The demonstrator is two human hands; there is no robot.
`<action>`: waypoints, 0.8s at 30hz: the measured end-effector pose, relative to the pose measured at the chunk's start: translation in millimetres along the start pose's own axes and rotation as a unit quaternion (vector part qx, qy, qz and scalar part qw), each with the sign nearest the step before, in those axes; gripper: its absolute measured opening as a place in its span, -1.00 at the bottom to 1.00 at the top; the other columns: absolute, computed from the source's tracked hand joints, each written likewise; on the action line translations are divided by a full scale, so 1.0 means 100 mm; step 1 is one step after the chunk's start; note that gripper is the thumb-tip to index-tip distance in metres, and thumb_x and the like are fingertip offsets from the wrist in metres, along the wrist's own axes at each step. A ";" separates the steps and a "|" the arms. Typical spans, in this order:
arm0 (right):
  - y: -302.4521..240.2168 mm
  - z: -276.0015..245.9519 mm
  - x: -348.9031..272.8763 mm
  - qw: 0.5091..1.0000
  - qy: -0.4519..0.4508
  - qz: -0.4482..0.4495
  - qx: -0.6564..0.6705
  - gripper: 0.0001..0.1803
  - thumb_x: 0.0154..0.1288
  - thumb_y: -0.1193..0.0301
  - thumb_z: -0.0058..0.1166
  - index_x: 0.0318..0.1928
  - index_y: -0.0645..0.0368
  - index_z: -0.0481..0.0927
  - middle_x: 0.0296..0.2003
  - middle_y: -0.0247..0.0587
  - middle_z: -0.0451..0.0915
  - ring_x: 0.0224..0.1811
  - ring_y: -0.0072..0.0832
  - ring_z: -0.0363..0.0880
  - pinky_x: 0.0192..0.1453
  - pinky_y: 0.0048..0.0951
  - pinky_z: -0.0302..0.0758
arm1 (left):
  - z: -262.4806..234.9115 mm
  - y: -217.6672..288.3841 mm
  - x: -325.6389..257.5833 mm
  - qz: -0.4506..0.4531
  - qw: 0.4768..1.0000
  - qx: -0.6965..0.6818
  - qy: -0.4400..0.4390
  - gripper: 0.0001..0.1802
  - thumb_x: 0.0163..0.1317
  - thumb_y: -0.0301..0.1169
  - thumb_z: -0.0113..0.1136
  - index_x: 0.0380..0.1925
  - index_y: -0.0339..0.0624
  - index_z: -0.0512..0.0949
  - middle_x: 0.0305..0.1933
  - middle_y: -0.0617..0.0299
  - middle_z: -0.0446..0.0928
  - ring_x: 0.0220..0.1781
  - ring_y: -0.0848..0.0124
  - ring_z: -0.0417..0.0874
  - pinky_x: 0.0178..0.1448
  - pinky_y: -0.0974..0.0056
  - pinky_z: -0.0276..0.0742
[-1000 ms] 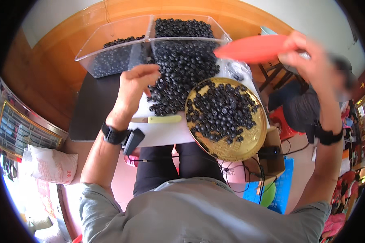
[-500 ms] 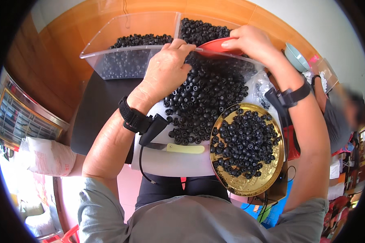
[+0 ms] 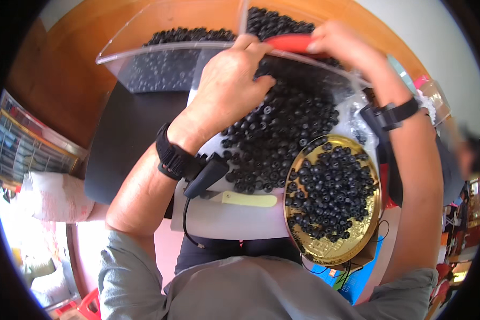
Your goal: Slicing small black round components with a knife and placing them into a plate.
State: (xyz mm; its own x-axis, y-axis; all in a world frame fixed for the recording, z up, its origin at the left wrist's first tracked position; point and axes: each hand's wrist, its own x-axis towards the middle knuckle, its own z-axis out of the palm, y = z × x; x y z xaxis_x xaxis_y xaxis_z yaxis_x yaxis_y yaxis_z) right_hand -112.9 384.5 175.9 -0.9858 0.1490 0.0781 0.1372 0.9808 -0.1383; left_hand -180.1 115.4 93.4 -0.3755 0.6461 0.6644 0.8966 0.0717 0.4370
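Observation:
My left hand (image 3: 234,80) grips the near rim of a transparent plastic bin (image 3: 160,53), with the thumb apart on the near side. My right hand (image 3: 352,50), smeared by motion, holds a red shallow dish (image 3: 290,42) inside the bin's right compartment, by its right end. Small black round pieces with holes (image 3: 280,22) fill part of both compartments. More black pieces (image 3: 282,128) lie loosely heaped on the white board (image 3: 234,224) before me. A gold round tray (image 3: 357,248) at the right carries several more.
A knife with a pale yellow handle (image 3: 250,199) lies near the board's front edge. A crumpled plastic bag (image 3: 360,120) is right of the heap. A pale blue bowl (image 3: 401,72) stands beyond my right wrist. Another person (image 3: 453,165) is at the right edge.
The red dish and my right hand have shifted up and right in the picture, and the dish looks tilted more edge-on. My left hand still grips the rim. The view has shifted slightly.

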 end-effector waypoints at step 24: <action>-0.21 0.17 -0.61 0.934 0.196 -0.061 -0.293 -0.62 0.31 0.04 0.18 -0.38 0.10 0.70 -0.48 -0.15 0.70 -0.34 -0.19 0.73 -0.29 -0.14 0.59 | -0.10 0.10 -0.09 -0.061 0.997 -0.013 -0.048 -0.29 0.05 -0.47 0.37 0.29 -0.25 0.47 0.46 -0.04 0.33 0.05 0.00 0.67 0.15 0.10 0.60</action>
State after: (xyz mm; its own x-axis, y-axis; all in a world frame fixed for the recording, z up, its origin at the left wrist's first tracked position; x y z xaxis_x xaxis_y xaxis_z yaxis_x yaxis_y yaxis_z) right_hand -56.9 353.1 157.2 -0.9019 -0.0463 0.4295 0.1692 0.8770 0.4497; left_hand -170.3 102.5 97.6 -0.4559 0.7034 0.5454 0.8389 0.1348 0.5274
